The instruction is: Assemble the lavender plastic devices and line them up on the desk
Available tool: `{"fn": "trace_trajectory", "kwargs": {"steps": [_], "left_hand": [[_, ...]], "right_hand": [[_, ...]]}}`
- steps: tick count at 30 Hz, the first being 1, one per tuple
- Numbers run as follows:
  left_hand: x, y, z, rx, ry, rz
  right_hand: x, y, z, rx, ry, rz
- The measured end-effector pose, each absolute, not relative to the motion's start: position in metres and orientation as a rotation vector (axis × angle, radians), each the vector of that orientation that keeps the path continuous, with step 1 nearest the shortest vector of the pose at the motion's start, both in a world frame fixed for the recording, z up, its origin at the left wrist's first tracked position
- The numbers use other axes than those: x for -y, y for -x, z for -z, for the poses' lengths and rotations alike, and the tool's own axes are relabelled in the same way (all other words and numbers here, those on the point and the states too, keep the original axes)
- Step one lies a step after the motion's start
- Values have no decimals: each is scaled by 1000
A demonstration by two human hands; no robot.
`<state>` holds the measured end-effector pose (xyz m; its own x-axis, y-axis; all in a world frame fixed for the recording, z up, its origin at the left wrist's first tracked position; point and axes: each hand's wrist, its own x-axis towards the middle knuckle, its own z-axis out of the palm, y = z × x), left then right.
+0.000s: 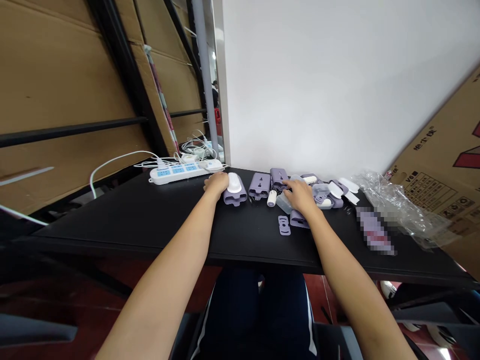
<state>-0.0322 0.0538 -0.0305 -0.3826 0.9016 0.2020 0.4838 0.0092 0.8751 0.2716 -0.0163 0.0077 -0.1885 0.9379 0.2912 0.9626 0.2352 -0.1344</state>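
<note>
Hands apart; finger closure cannot be told. Steady the purple housing [235, 199] on the worktop [240, 240] at its side with your left hand [216, 183], white piece [234, 182] undisturbed; lift your right hand [300, 194] clear of the nearby white cylinder [272, 199].

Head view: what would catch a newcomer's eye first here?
Probably the two bare hands, left and right, reaching across the black tabletop to a cluster of purple housings and white pieces near the blank white wall. Next comes the white power strip with blue sockets, left of the cluster. On the right, crumpled clear plastic lies before a printed carton.
</note>
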Motion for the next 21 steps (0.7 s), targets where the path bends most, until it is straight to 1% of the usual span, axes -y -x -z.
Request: {"fn": "trace_trajectory", "kwargs": {"steps": [4, 5, 6, 8, 9, 10, 12, 13, 16, 17, 19, 21], "left_hand": [[-39, 21, 13, -2107, -1253, -1378], [-32, 15, 7, -2126, -1289, -1438], [-25, 6, 1, -2129, -1382, -1572], [-6, -14, -10, -1943, -1655, -1771], [4, -25, -14, -1751, -1805, -1824], [14, -36, -17, -1534, -1971, -1805], [32, -55, -19, -1189, -2284, -1520], [39, -62, -18, -1090, -2366, -1340], [50, -75, -12, -955, -2457, -702], [50, -77, -9, -931, -2466, -542], [49, -79, -4, -900, -2482, -362], [47, -79, 0, -899, -2488, -313]], "right_hand": [[12, -275, -5, 2214, 1662, 93], [11, -277, -4, 2214, 1621, 85], [11, -278, -4, 2209, 1569, 66], [10, -282, -5, 2170, 1427, -51], [10, -285, -6, 2124, 1347, -161], [10, -288, -7, 2055, 1264, -292], [10, -295, -10, 1854, 1120, -554], [10, -298, -12, 1736, 1066, -655], [12, -308, -17, 1417, 982, -805], [12, -311, -18, 1323, 971, -829], [14, -314, -22, 1156, 949, -867], [15, -315, -24, 1028, 915, -901]]}}
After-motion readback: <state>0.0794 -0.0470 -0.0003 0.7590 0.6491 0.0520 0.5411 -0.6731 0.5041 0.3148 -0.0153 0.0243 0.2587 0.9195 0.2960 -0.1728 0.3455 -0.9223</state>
